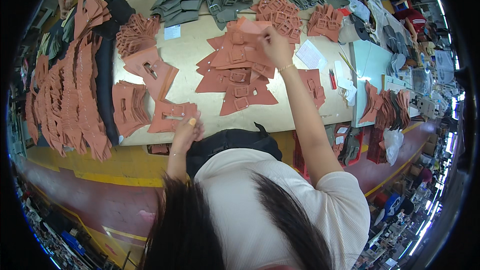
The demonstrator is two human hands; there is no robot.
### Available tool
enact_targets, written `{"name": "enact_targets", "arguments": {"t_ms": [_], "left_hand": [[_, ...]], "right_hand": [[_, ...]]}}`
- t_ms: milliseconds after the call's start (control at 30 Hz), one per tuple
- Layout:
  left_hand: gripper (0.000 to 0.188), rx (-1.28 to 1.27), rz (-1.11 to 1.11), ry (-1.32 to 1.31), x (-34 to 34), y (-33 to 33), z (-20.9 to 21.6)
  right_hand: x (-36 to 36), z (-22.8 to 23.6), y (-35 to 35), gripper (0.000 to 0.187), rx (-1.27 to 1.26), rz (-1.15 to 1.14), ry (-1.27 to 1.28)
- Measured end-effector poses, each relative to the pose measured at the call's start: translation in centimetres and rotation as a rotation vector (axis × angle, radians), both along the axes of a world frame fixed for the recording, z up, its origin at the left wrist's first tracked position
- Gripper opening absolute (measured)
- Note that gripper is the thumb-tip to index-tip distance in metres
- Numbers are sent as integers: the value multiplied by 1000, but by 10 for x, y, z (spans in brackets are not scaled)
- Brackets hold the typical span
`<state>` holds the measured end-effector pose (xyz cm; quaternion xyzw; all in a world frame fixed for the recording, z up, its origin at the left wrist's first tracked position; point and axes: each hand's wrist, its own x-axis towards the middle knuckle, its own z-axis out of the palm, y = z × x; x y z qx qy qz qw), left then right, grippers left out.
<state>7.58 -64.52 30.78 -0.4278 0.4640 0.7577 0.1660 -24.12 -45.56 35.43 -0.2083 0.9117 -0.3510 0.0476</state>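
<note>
My right hand reaches over a pile of terracotta buckled leather pieces at the table's middle. Its fingers are curled at the edge of a paler leather piece on the pile's far end. My left hand is by the table's front edge with fingers loosely apart, a yellow wrap on one of them. Beside it lies a slotted terracotta piece; whether the fingertips touch it I cannot tell. More slotted pieces are stacked to its left, and another cut piece lies farther back.
Long rows of terracotta pieces line the left side. Grey-green buckled pieces lie at the back. On the right are a white paper, a red cutter and a thread cone. Red crates stand below the table edge.
</note>
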Motion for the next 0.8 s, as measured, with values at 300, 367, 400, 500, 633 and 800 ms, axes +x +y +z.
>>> {"name": "enact_targets", "arguments": {"t_ms": [300,367,400,500,633,800], "left_hand": [[55,972,549,589,-45,29,14],[48,845,592,553,-42,25,18],[54,649,648,414,-40,19,21],[55,453,503,500,-36,3,32],[54,301,388,559,-31,-5,45],[41,-52,317,479,-27,-9,46]], "right_hand": [[141,74,-14,16,-434,354,-404],[137,62,-9,14,-332,329,-448],[128,52,-2,15,-250,360,-428],[85,7,9,20,-182,279,-296],[17,-40,17,27,-58,64,100],[-5,-56,18,41,259,104,260]]}}
